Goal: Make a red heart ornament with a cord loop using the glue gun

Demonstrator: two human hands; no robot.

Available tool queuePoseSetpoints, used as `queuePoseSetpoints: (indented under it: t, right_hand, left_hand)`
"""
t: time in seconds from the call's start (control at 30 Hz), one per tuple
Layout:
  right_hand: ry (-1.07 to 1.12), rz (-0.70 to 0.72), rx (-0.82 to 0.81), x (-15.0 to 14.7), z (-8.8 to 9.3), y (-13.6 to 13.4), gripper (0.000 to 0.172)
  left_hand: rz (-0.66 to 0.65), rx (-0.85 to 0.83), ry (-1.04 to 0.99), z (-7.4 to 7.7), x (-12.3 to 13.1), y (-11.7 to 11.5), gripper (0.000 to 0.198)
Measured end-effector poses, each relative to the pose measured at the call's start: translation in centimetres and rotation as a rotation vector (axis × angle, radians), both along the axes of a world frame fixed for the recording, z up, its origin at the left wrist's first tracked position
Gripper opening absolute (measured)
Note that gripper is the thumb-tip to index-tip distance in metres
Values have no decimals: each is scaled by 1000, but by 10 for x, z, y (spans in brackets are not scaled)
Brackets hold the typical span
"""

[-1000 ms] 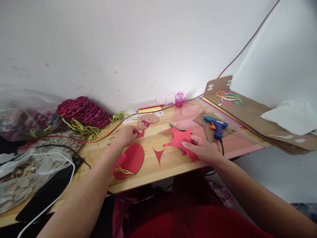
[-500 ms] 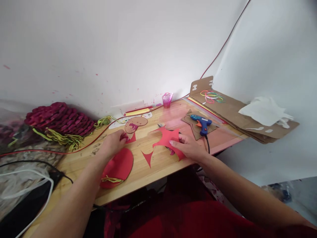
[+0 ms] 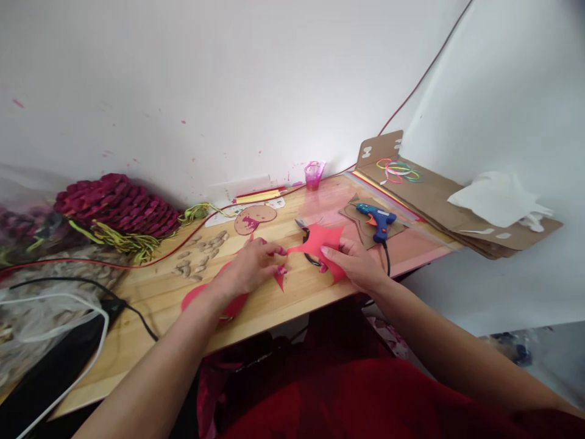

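Observation:
My right hand [image 3: 356, 262] grips a red paper offcut [image 3: 315, 239] with curved cut-out edges, the thumb on top. Beneath the offcut, scissors [image 3: 312, 260] with a dark handle lie partly hidden. My left hand [image 3: 253, 265] is beside the offcut's left point, thumb and fingers apart, fingertips stained pink. Whether a fingertip touches that point I cannot tell. Below the left thumb lies a small pointed red scrap [image 3: 280, 282]. A red rounded piece [image 3: 235, 305] is mostly covered by my left hand and forearm.
Several peanuts [image 3: 210, 247] lie left of my left hand. Behind are a stained cardboard shape [image 3: 262, 213] and a pink-tinted cup [image 3: 313, 177]. On the right are a blue glue gun [image 3: 379, 222] and cardboard sheets [image 3: 439, 198]. A dark red scaly bundle [image 3: 116, 204] and cables [image 3: 137, 311] sit left.
My left hand has moved right, from the red scrap near the cardboard shape to beside the offcut, uncovering the peanuts. My right hand still holds the offcut, which has turned slightly.

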State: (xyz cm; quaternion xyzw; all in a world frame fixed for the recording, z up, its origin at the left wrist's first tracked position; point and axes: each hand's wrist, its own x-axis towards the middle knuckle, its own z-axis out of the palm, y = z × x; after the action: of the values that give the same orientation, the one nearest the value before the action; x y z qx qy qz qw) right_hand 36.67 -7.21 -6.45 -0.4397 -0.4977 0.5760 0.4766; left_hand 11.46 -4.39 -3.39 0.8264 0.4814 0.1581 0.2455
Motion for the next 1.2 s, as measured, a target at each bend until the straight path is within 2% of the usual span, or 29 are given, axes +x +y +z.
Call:
queuePoseSetpoints:
  t: [0.17,0.27,0.4,0.6,0.67,0.77,0.83,0.9,1.0,1.07,1.13,1.2]
  right_hand:
    - [17,11,-31,-1,2,-2,28]
    - [3,22,-13,-1,2,-2,26]
    - [17,56,-13,2,-2,0,28]
    - [105,47,-55,1,-3,1,34]
    - [135,39,-87,0,-4,1,36]
    - [131,52,-110,2,0,5,38]
    - [78,68,-82,9,12,11,37]
    - [-59,91,7,22,32,23,32]
    - [-253,91,99,56,76,52,22]
    - [-300,37,195,86,105,77,18]
    - [-334,-101,261,119,127,104,19]
    - [-420,-308,208,151,136,126,20]
  left_hand:
    - [54,-14,-148,-15,12,2,27]
    - [107,-147,-257,-12,17,-2,30]
    - [86,-274,-330,-4,20,-7,32]
    - [35,-378,-403,-9,17,-8,40]
    - [32,-395,-426,-11,15,-8,43]
    - [84,-310,-381,-10,12,-9,45]
    - [133,-239,-333,-6,8,-10,44]
    - [182,-216,-318,-2,0,-11,45]
    - [281,-164,-309,1,-20,-12,50]
    - [347,-150,-280,-2,-38,-14,53]
    - [400,-129,-237,-9,-55,-17,56]
    - [429,-71,-205,-19,-70,-20,59]
